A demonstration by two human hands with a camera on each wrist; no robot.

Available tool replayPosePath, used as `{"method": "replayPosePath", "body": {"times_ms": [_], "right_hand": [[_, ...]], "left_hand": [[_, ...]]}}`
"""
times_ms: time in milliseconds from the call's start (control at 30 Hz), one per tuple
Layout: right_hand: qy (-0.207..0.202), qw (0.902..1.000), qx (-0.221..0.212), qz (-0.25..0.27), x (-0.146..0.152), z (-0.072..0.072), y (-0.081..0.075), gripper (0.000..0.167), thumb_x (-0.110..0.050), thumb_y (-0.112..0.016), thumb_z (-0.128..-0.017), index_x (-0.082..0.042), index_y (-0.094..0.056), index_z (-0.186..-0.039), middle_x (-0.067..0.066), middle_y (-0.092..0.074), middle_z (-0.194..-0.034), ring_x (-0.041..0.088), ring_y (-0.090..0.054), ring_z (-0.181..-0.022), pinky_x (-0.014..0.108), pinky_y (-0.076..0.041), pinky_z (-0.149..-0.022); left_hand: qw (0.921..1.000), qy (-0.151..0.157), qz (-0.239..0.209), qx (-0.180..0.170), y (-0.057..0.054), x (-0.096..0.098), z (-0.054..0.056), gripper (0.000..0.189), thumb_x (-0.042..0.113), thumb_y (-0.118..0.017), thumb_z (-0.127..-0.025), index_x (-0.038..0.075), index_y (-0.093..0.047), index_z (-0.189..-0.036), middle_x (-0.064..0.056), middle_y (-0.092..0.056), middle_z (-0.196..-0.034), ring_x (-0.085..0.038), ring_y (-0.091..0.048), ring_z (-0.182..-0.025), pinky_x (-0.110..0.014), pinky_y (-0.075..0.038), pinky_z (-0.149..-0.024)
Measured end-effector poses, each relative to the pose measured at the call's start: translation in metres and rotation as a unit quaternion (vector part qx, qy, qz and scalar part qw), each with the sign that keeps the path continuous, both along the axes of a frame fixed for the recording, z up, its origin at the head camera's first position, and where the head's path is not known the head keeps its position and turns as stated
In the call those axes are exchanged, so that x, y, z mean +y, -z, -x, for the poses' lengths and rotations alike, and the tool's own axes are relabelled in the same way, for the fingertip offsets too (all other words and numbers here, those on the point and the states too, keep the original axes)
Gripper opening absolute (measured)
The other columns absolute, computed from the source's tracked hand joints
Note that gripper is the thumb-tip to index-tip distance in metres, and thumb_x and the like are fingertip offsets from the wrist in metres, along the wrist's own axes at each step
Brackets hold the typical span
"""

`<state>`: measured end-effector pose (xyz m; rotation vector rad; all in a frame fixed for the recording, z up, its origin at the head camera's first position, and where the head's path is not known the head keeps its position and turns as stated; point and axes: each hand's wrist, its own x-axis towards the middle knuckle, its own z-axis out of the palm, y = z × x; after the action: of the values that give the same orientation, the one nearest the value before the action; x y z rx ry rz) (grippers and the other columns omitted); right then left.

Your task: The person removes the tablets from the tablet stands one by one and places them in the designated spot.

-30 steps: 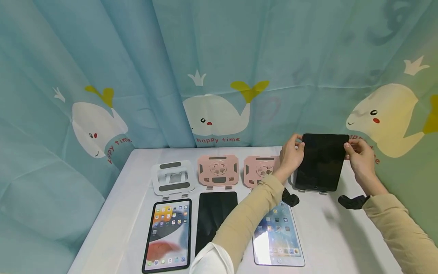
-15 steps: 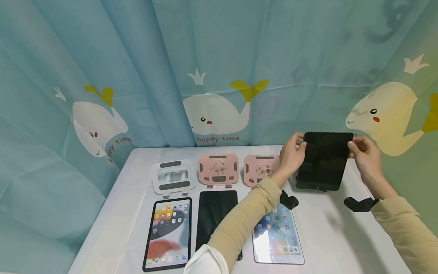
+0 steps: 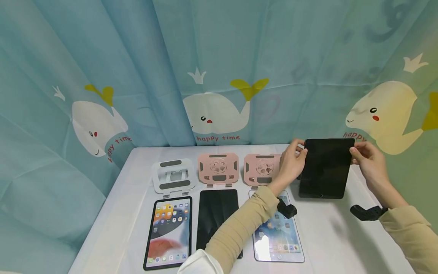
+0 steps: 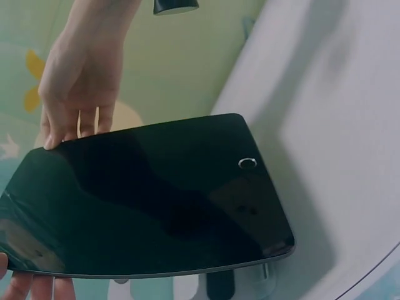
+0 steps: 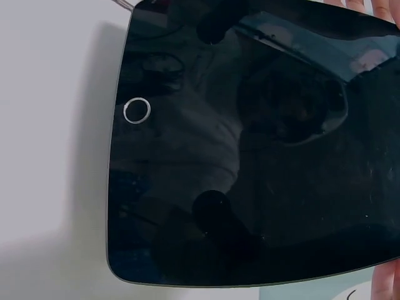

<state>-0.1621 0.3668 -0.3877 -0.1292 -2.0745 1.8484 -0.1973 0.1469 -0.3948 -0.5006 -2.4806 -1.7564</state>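
A black-screened tablet (image 3: 326, 167) with a round button at its lower edge is held nearly upright at the right of the table. My left hand (image 3: 291, 160) pinches its left edge near the top, thumb on the front and fingers behind. On the opposite edge my right hand (image 3: 371, 161) pinches it the same way. In the left wrist view the right hand (image 4: 87, 87) grips one long edge of the tablet (image 4: 156, 194). Most of the right wrist view is filled by the tablet's dark, reflective face (image 3: 325, 182). A stand behind the tablet is almost wholly hidden.
A white stand (image 3: 174, 186) and two pink stands (image 3: 218, 177) line the back of the white table (image 3: 113, 213). In front lie a tablet with a lit screen (image 3: 167, 232), a black tablet (image 3: 215, 209) and a white tablet (image 3: 278, 239), partly under the left sleeve. A whale-print curtain (image 3: 219, 45) hangs behind.
Both hands have moved the tablet slightly right and then lower in the view. The stand's clips, visible under its bottom edge a second ago, no longer show.
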Motion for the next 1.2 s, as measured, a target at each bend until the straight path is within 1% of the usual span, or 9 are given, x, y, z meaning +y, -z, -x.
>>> {"method": "replayPosePath", "body": {"times_ms": [167, 267, 433, 600, 667, 767, 900, 1033, 1200], "right_hand": [[0.006, 0.9975, -0.035, -0.062, 0.003, -0.007, 0.001, 0.017, -0.009, -0.055, -0.096, -0.024, -0.06, -0.09, -0.02, -0.058, -0.071, -0.004, -0.053, -0.062, 0.009, -0.046, -0.057], [0.004, 0.9956, -0.046, -0.082, 0.005, -0.012, 0.004, 0.019, -0.01, -0.054, -0.096, -0.026, -0.06, -0.09, -0.021, -0.058, -0.071, -0.004, -0.053, -0.062, 0.009, -0.046, -0.057], [-0.016, 0.9958, -0.05, -0.076, 0.008, -0.021, 0.009, 0.021, -0.008, -0.054, -0.096, -0.026, -0.062, -0.088, -0.019, -0.058, -0.07, -0.002, -0.053, -0.061, 0.011, -0.045, -0.056], [-0.022, 0.9929, -0.064, -0.098, 0.01, -0.03, 0.014, 0.021, -0.009, -0.053, -0.097, -0.026, -0.061, -0.088, -0.02, -0.058, -0.072, -0.002, -0.053, -0.062, 0.011, -0.045, -0.057], [-0.024, 0.992, -0.068, -0.104, 0.01, -0.034, 0.016, 0.021, -0.01, -0.053, -0.097, -0.027, -0.061, -0.087, -0.021, -0.058, -0.072, -0.002, -0.053, -0.062, 0.012, -0.045, -0.057], [-0.035, 0.9931, -0.07, -0.088, 0.011, -0.037, 0.018, 0.021, -0.009, -0.053, -0.097, -0.026, -0.061, -0.086, -0.02, -0.059, -0.072, -0.002, -0.054, -0.062, 0.012, -0.046, -0.057], [-0.051, 0.9933, -0.075, -0.072, 0.012, -0.041, 0.022, 0.022, -0.008, -0.053, -0.096, -0.025, -0.062, -0.086, -0.02, -0.062, -0.072, -0.002, -0.056, -0.063, 0.013, -0.046, -0.057], [-0.054, 0.9913, -0.088, -0.081, 0.013, -0.045, 0.026, 0.023, -0.009, -0.053, -0.097, -0.027, -0.062, -0.086, -0.02, -0.062, -0.072, -0.002, -0.057, -0.064, 0.014, -0.046, -0.057], [-0.063, 0.9898, -0.104, -0.075, 0.015, -0.051, 0.031, 0.025, -0.008, -0.052, -0.097, -0.028, -0.063, -0.087, -0.02, -0.062, -0.073, -0.001, -0.055, -0.065, 0.015, -0.047, -0.057]], "left_hand": [[0.9999, 0.002, 0.001, -0.011, 0.004, -0.001, -0.008, 0.02, 0.024, -0.054, -0.098, 0.023, -0.058, -0.118, -0.001, -0.066, -0.101, -0.006, -0.064, -0.082, -0.015, -0.042, -0.062], [0.9997, -0.001, -0.001, -0.023, 0.005, -0.002, -0.013, 0.02, 0.024, -0.055, -0.097, 0.023, -0.059, -0.117, 0.0, -0.066, -0.1, -0.004, -0.064, -0.081, -0.015, -0.041, -0.062], [0.9986, 0.006, -0.017, -0.05, 0.008, -0.004, -0.023, 0.017, 0.022, -0.057, -0.096, 0.022, -0.06, -0.113, 0.0, -0.067, -0.097, -0.002, -0.063, -0.077, -0.016, -0.042, -0.059], [0.9966, 0.012, -0.032, -0.075, 0.012, -0.004, -0.032, 0.017, 0.022, -0.059, -0.095, 0.021, -0.06, -0.112, 0.0, -0.067, -0.093, 0.0, -0.06, -0.073, -0.016, -0.042, -0.058], [0.9957, 0.008, -0.036, -0.085, 0.014, -0.004, -0.036, 0.016, 0.022, -0.059, -0.095, 0.022, -0.061, -0.111, 0.001, -0.067, -0.092, 0.001, -0.058, -0.072, -0.017, -0.042, -0.057], [0.9941, -0.001, -0.04, -0.101, 0.016, -0.003, -0.04, 0.016, 0.021, -0.061, -0.094, 0.023, -0.061, -0.109, 0.002, -0.066, -0.091, 0.001, -0.056, -0.07, -0.018, -0.042, -0.055], [0.9924, -0.012, -0.043, -0.114, 0.018, -0.003, -0.045, 0.014, 0.02, -0.063, -0.092, 0.023, -0.063, -0.106, 0.002, -0.067, -0.089, 0.0, -0.057, -0.068, -0.018, -0.041, -0.054], [0.9916, -0.012, -0.047, -0.12, 0.022, -0.001, -0.049, 0.012, 0.017, -0.063, -0.091, 0.02, -0.063, -0.103, 0.0, -0.069, -0.084, 0.0, -0.057, -0.058, -0.016, -0.04, -0.051], [0.9877, -0.004, -0.07, -0.14, 0.026, 0.0, -0.055, 0.012, 0.012, -0.064, -0.091, 0.017, -0.062, -0.102, -0.003, -0.069, -0.082, -0.003, -0.056, -0.049, -0.015, -0.041, -0.047]]}}
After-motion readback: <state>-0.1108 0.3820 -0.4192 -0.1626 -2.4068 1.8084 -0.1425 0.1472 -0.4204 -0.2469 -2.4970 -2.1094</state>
